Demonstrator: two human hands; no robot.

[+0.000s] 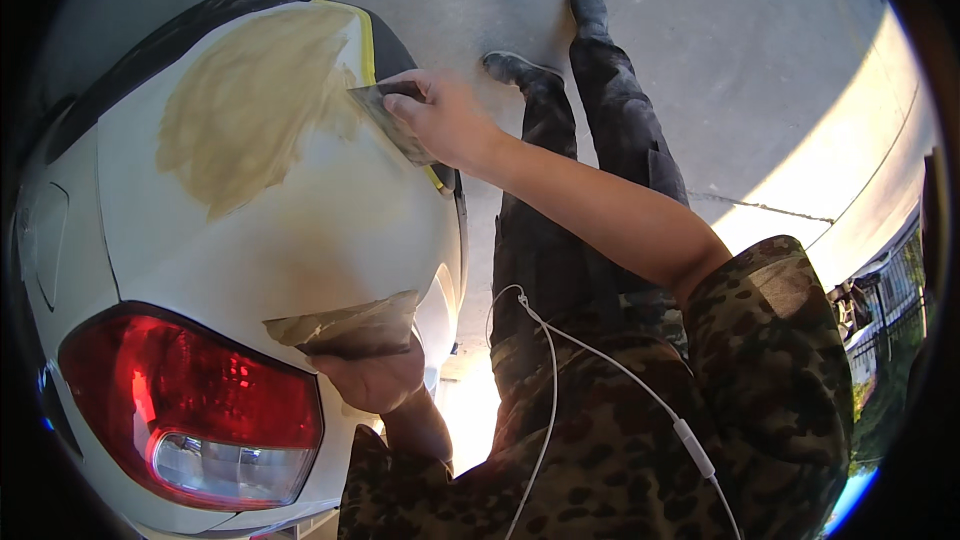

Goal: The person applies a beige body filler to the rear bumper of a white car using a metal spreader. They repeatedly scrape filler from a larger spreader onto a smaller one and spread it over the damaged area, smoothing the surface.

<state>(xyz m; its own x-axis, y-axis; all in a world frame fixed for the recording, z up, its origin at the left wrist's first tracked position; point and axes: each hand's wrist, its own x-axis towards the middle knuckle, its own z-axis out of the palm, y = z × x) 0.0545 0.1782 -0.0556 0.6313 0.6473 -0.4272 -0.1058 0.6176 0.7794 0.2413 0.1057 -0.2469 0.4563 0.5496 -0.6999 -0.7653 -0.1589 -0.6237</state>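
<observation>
One dark spreader [388,122] sits in the R hand [446,122] as I watch remotely: grip narrow, tool pinched betw. thumb & fingers, blade slanting along the right edge of the white car panel [185,265], nr the yellow tape [367,45] there. Can't tell if the blade touches paint.

L hand [375,382], per my feed, grips a flat plate [358,328] from below, closed on its lower side; plate is smeared w/ tan stuff & sits over the panel's lower right part. Can't tell if it touches.

Tan filler patch [240,105] covers the panel's upper part, approx. up to the top edge; a fainter brownish haze lies betw. patch & plate.

Red/clear tail light [190,405] at the panel's lower left corner. I also see a white cable [620,368] over the camo top [600,440], & dark trousers [625,105] above the grey floor [740,70].
</observation>
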